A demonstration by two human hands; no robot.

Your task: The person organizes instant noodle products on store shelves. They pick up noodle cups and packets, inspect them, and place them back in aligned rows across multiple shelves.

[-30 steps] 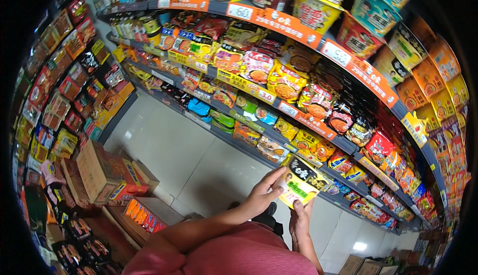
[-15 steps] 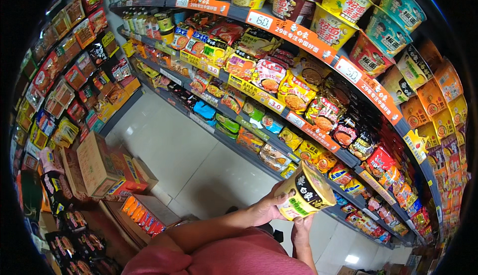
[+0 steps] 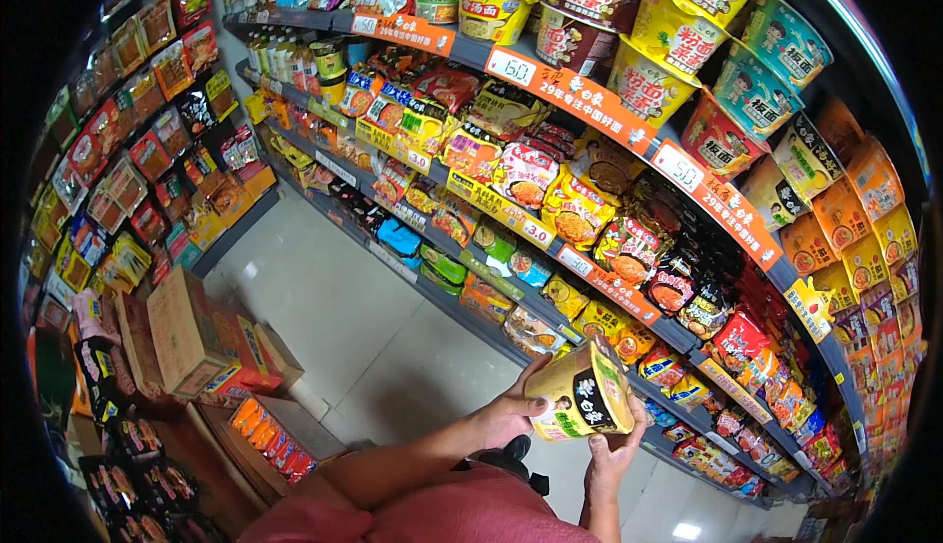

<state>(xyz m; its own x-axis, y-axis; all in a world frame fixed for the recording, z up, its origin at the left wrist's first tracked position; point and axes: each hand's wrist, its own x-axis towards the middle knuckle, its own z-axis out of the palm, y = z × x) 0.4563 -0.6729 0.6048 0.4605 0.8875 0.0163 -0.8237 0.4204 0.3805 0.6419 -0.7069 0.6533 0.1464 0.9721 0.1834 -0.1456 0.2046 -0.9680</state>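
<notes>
A yellow instant noodle cup with a black label band is held tilted in front of me, its lid turned toward the upper right. My left hand grips its base side, the thumb lying along the wall. On the lid side, my right hand holds the cup from below, thumb near the rim and fingers partly hidden behind it. The cup is over the floor, in front of the lower shelves.
Curved shelves hold bagged noodles and stacked noodle tubs. Cardboard boxes and an open carton of orange packets stand at the lower left. Hanging packets line the left rack. Pale tiled floor lies between.
The cup has turned in my hands and shifted slightly left and down. My right hand has moved from under the base to the lid side.
</notes>
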